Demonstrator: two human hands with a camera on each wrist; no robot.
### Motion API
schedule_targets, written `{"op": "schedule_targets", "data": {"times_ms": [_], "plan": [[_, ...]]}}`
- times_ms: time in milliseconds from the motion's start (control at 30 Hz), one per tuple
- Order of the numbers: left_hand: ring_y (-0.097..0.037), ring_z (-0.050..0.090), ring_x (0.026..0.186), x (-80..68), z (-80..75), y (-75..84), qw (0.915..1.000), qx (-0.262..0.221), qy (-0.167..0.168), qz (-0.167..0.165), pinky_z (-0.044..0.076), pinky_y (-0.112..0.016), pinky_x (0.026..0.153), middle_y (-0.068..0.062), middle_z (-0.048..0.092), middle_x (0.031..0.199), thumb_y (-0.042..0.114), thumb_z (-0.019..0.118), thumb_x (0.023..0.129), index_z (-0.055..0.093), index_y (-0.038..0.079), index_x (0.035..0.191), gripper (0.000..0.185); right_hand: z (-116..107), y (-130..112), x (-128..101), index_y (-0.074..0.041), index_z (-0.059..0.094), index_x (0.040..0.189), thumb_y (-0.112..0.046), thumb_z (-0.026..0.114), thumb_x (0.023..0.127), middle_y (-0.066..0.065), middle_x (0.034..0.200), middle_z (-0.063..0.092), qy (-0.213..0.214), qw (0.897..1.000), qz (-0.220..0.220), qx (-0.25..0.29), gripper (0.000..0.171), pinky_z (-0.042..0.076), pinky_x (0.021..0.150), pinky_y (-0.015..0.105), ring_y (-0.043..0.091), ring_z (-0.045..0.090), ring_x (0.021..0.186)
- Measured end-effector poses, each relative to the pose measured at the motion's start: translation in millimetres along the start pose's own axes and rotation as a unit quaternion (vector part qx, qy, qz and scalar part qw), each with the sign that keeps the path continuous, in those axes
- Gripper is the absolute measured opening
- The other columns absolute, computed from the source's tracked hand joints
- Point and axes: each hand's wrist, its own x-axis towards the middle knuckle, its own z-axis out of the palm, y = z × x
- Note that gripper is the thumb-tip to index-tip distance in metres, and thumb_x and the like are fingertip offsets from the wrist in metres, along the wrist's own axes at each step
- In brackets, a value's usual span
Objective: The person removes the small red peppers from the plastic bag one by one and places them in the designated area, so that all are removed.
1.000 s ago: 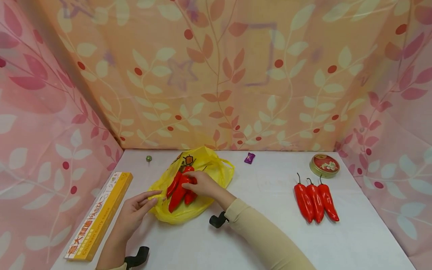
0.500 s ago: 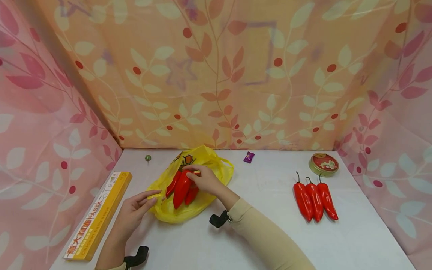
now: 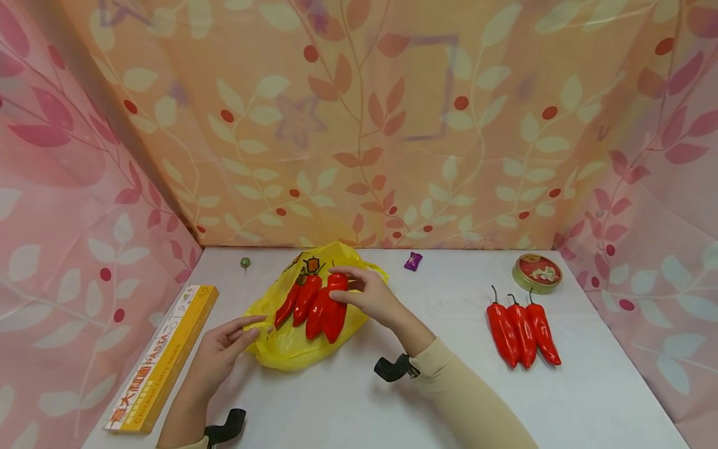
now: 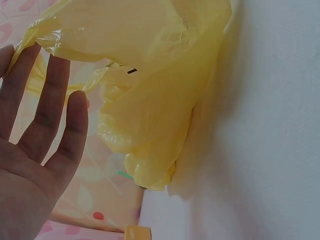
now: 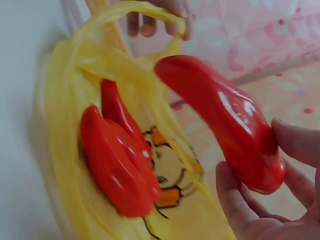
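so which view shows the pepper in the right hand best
The right wrist view: the pepper fills the frame, gripped at its thick end by the right hand. The head view shows it small, above the yellow bag. The left wrist view shows only bag, no pepper.

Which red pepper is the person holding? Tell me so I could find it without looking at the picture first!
Find the yellow plastic bag at the left of the white table. Red peppers lie on it, and the right hand pinches the one nearest that hand, the held pepper. Unlike the three peppers lying in a row near the round tin, it is lifted at its top end by fingers.
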Motion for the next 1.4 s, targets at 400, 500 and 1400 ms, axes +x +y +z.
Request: {"op": "schedule_targets", "data": {"times_ms": [400,500,1400], "plan": [[-0.008,0.061,0.093,1.3,0.7,2.7,1.0000,-0.001,-0.002,0.005,0.053,-0.014,0.087,-0.009,0.076,0.114,0.028,0.064,0.100,0.065,0.004,0.131,0.039,-46.1,4.3,-34.9,-0.034,0.056,0.141,-0.031,0.080,0.088,0.008,0.136,0.060,0.079,0.996,0.031,0.011,0.059,0.062,0.074,0.041,0.028,0.071,0.106],[-0.010,0.060,0.091,1.8,0.8,3.5,1.0000,0.003,-0.002,0.006,0.053,-0.014,0.086,-0.011,0.076,0.114,0.028,0.064,0.100,0.065,0.004,0.131,0.039,-59.3,8.9,-44.9,-0.033,0.058,0.137,-0.032,0.080,0.088,0.007,0.134,0.061,0.098,0.994,0.047,-0.002,0.054,0.062,0.076,0.041,0.028,0.069,0.108],[-0.009,0.063,0.100,1.1,0.1,0.4,1.0000,0.005,0.000,0.000,0.050,-0.012,0.089,-0.003,0.076,0.115,0.030,0.064,0.100,0.065,0.006,0.131,0.039,-159.6,49.9,-150.4,-0.027,0.049,0.150,-0.036,0.070,0.095,0.020,0.144,0.054,0.139,0.958,0.123,-0.219,0.060,0.060,0.083,0.048,0.043,0.057,0.122]]}}
